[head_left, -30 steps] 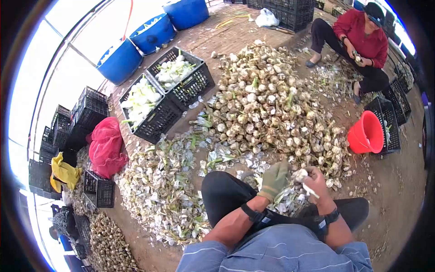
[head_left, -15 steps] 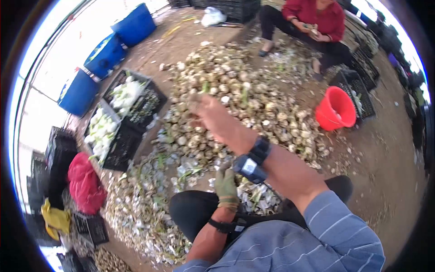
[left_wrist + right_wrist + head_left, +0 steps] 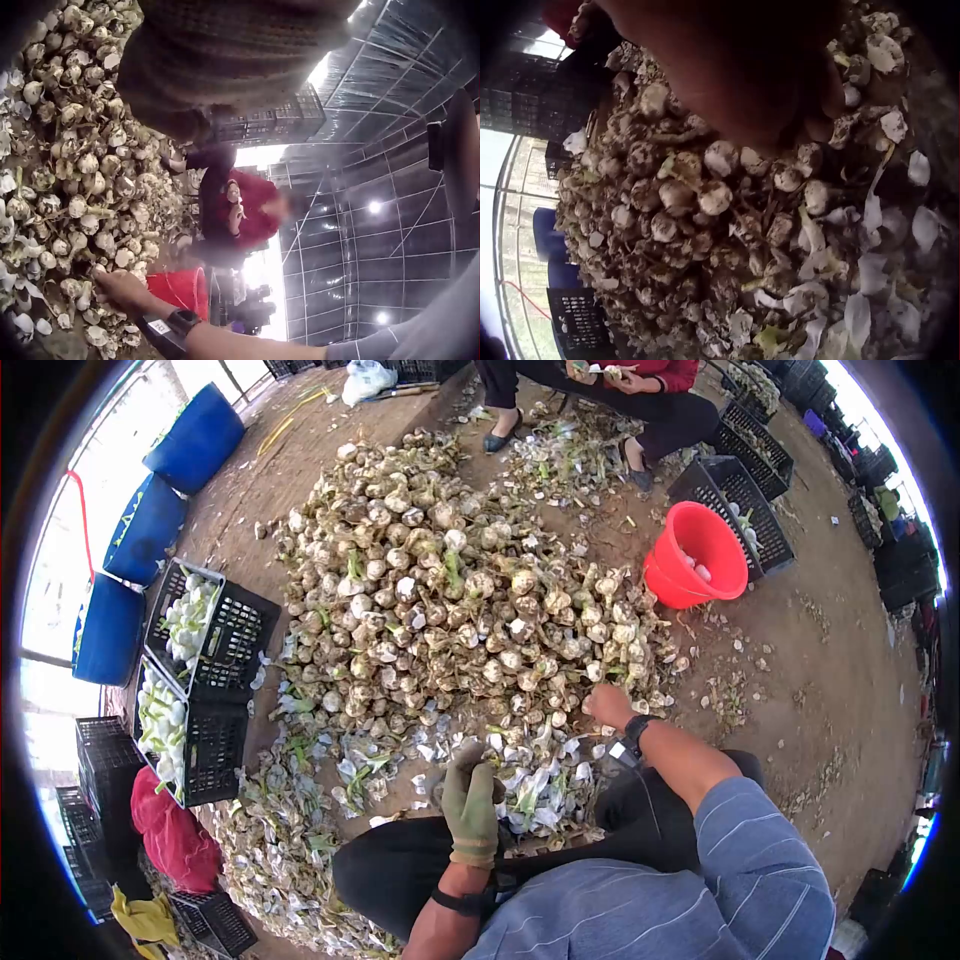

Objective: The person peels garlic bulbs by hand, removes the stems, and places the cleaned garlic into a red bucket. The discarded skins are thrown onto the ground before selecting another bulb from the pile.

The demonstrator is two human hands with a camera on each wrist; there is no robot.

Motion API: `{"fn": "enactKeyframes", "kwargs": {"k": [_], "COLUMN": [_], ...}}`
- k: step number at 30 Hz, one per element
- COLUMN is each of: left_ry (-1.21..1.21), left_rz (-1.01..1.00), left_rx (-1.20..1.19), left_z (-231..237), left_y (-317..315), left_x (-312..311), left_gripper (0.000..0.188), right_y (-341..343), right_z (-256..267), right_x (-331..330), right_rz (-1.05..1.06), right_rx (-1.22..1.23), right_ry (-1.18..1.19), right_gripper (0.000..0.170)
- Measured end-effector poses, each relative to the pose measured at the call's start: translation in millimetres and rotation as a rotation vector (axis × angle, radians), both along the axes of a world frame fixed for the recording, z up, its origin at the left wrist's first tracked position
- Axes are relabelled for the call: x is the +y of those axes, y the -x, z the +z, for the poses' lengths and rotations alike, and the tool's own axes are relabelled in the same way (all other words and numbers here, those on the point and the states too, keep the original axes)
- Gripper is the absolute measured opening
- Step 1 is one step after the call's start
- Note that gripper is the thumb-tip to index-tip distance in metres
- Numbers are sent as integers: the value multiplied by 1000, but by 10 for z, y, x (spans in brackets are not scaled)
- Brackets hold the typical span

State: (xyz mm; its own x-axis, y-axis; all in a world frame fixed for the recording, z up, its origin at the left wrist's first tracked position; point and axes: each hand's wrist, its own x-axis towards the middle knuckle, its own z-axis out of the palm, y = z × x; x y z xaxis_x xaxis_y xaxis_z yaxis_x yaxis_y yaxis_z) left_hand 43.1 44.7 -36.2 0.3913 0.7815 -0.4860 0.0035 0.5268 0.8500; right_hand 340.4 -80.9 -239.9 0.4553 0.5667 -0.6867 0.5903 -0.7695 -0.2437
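My right hand [image 3: 610,705] reaches down to the near right edge of a big heap of garlic bulbs [image 3: 430,590], fingers bent among the bulbs. In the left wrist view the fingertips of the right hand [image 3: 127,292] are right at a bulb; the right wrist view shows the back of the hand over the heap, its grip hidden, so I cannot tell whether a bulb is held. The left hand [image 3: 470,805], in a green glove with dirty fingertips, is raised above my left knee, fingers loosely bent, no object showing in them.
Peeled skins [image 3: 540,790] litter the ground between my knees. A red bucket [image 3: 690,560] stands right of the heap. Black crates [image 3: 235,650] of trimmed white garlic and blue tubs [image 3: 108,630] line the left. Another person [image 3: 640,405] sits behind the heap holding garlic.
The right hand held a garlic bulb with the left, swung left across the heap, then came back to its near right edge. The left hand drew away leftward. The head view shifted right.
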Motion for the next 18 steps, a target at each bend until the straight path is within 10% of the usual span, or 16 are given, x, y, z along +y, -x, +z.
{"fn": "enactKeyframes", "kwargs": {"k": [3, 10, 13, 18], "left_ry": [-5, 15, -24, -207], "left_rz": [-45, -113, -105, -109], "left_rx": [44, 114, 67, 61], "left_z": [5, -69, -194, -240], "left_y": [-116, -235, -219, -235], "left_x": [-5, 10, -19, -25], "left_gripper": [32, 36, 40, 45], "right_y": [66, 154, 73, 137], "right_z": [-32, -246, 54, 1092], "right_x": [219, 952, 978, 811], "right_rz": [-304, -76, -319, -96], "right_rx": [99, 38, 436, 877], "right_ry": [-468, -507, -447, -532], "right_gripper": [46, 51, 50, 52]}}
